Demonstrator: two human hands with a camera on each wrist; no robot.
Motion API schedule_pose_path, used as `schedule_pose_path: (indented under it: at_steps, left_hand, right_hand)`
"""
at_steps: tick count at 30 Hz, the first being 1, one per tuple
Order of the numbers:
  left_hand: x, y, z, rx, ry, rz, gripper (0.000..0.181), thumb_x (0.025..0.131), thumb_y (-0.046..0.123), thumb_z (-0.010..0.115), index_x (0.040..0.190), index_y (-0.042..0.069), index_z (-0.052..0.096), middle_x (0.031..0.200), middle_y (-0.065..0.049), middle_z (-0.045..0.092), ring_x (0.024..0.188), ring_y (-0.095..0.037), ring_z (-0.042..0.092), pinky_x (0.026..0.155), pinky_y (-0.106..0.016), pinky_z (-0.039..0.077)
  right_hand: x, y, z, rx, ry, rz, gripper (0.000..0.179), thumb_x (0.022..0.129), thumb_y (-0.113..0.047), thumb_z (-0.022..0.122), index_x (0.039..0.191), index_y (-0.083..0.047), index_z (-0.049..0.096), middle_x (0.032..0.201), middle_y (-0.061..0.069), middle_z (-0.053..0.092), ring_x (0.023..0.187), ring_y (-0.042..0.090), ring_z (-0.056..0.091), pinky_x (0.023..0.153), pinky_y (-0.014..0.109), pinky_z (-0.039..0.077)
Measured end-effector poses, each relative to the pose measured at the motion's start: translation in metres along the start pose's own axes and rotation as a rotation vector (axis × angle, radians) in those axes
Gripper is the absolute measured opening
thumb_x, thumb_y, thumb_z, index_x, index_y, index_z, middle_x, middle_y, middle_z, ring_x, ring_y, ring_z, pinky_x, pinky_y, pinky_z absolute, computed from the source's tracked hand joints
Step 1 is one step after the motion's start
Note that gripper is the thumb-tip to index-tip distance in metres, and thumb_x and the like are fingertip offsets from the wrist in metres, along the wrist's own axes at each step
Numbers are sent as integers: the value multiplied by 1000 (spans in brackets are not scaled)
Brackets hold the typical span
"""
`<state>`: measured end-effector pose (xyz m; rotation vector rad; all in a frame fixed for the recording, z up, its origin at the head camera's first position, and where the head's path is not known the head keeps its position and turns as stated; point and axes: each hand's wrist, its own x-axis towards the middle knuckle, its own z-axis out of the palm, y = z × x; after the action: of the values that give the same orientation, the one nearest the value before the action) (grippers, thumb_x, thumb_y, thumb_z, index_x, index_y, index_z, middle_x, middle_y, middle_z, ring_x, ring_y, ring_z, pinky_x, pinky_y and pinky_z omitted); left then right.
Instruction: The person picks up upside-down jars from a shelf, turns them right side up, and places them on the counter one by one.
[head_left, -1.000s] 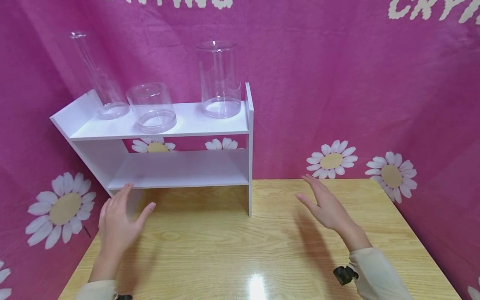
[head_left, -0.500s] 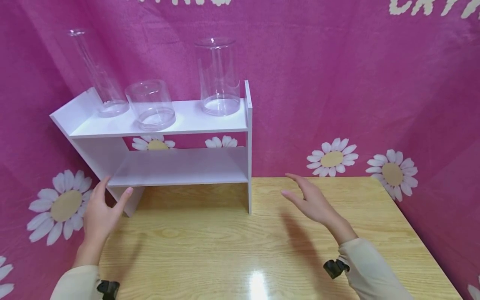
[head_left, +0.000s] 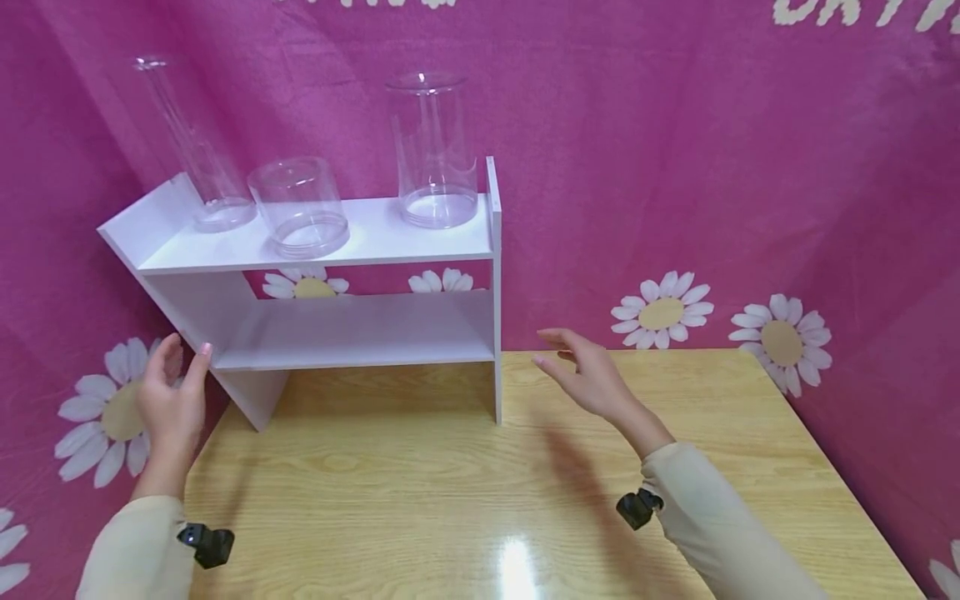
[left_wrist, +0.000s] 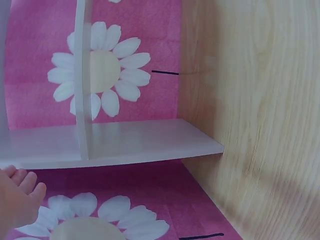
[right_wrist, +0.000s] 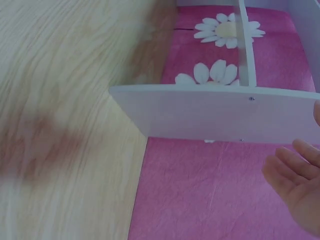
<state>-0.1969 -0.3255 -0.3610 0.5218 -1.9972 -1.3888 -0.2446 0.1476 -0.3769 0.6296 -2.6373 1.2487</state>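
A white two-tier shelf [head_left: 367, 333] stands on the wooden table [head_left: 420, 500]. Just outside its left side panel [left_wrist: 145, 142] is my left hand [head_left: 171, 408], thumb and fingers spread; whether it touches the panel I cannot tell. My right hand [head_left: 588, 379] hovers to the right of the right side panel [right_wrist: 210, 112], apart from it, with fingers loosely bent and nothing in them. On the upper tier stand a tall narrow glass cylinder [head_left: 213, 183], a short wide one [head_left: 300, 208] and a tall wide one [head_left: 435, 158], all clear.
A pink cloth [head_left: 637, 167] with white daisies hangs behind the table and along both sides. Black camera mounts [head_left: 206, 544] sit on both wrists. To the right of the shelf the wooden tabletop reaches the cloth.
My left hand has moved left, from in front of the shelf to outside its left panel. My right hand has moved left toward the right panel. The shelf and glass cylinders stay in place.
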Motion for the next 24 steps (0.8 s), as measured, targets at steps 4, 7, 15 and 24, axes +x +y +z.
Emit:
schedule_pose_path:
  at_steps: [4,7,15,24]
  left_hand:
    - [11,3,2,-246,47,-49,50,91,22,63,136,5,51,119,4,62,117,-7,53,93,-9,47]
    - [20,6,2,-397,61,-86,43,90,18,64,131,7,56,102,17,59,106,-3,54,76,-9,48]
    - [34,10,-5,-496,41,-223,17,92,25,62,108,23,66,91,22,63,96,-3,59,104,-15,42]
    - [46,10,-6,-861,14,-349,10,90,11,65,81,9,70,68,1,71,65,-6,67,61,-13,55]
  right_hand:
    - [10,-9,1,30,-32,16,46,94,-27,62,133,-6,53,133,17,59,121,34,59,103,46,50]
    - [17,-15,3,69,-49,38,48,93,-28,63,134,-6,52,135,16,58,121,33,59,103,46,51]
    - [33,-22,14,147,-8,29,43,91,-18,66,128,0,55,128,20,61,117,34,62,100,44,53]
    - [43,-25,20,167,20,76,43,92,-21,65,129,1,55,127,18,62,117,32,62,100,42,53]
